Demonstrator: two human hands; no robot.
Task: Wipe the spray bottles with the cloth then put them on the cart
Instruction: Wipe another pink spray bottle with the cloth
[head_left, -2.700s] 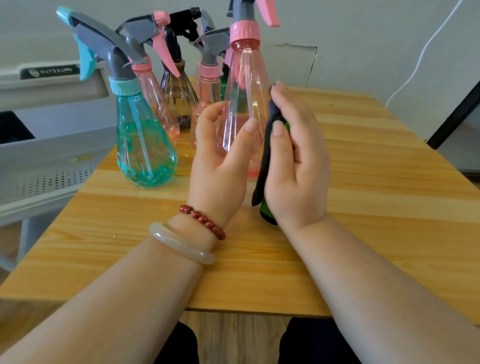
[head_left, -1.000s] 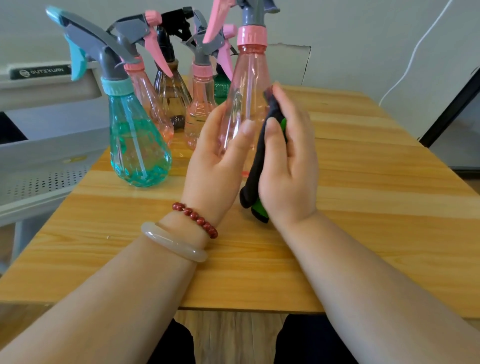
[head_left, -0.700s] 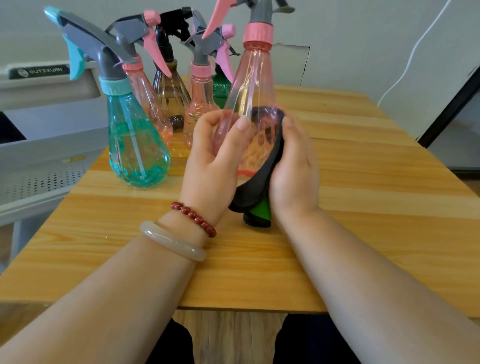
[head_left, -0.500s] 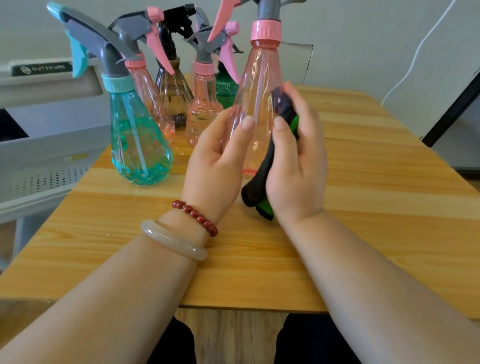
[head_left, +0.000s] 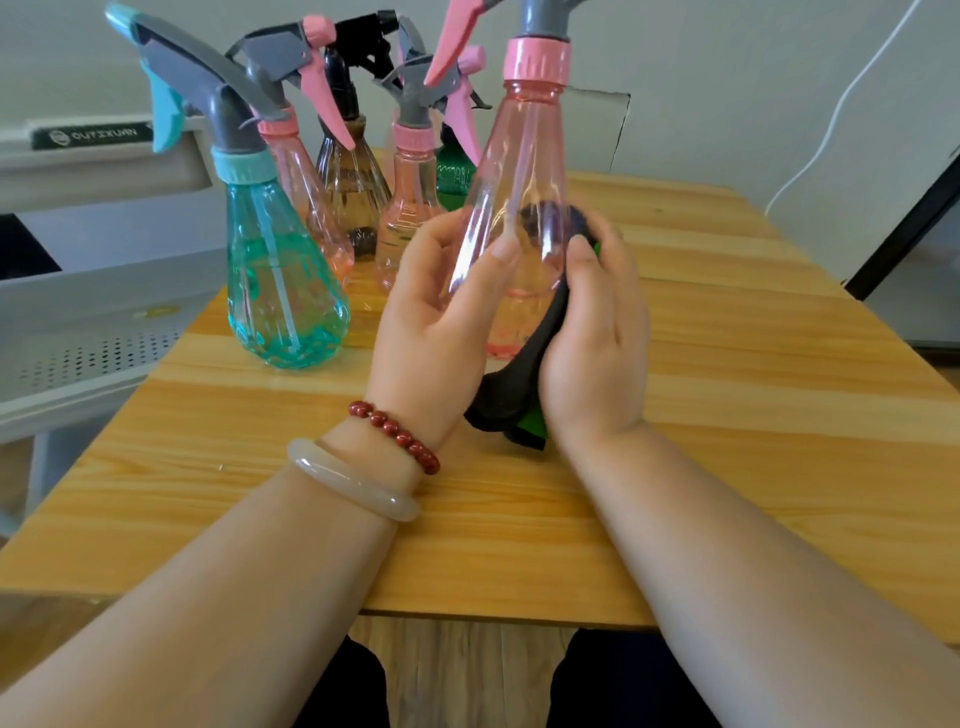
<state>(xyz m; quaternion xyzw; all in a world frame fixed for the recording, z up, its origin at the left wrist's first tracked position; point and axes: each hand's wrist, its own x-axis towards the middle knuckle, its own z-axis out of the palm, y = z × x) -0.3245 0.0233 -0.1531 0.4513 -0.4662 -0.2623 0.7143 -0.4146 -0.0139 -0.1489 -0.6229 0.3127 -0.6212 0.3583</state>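
A clear pink spray bottle (head_left: 524, 171) with a pink collar and grey head stands upright over the wooden table (head_left: 727, 415). My left hand (head_left: 441, 322) grips its lower body from the left. My right hand (head_left: 597, 338) presses a dark cloth with a green side (head_left: 519, 384) against the bottle's right side and base. Behind on the left stand a teal bottle (head_left: 280, 291), two more pink bottles (head_left: 306, 187) (head_left: 410, 208), a brown bottle (head_left: 353, 182) and a green bottle (head_left: 452, 176).
A grey cart (head_left: 98, 291) with a perforated shelf stands against the table's left edge. A white cable (head_left: 831, 119) hangs on the wall at the right, beside a black frame (head_left: 904, 218).
My right hand has slid the cloth up and down the held bottle's right side, now wrapping lower around its base. The bottle has turned, so its pink trigger now points left.
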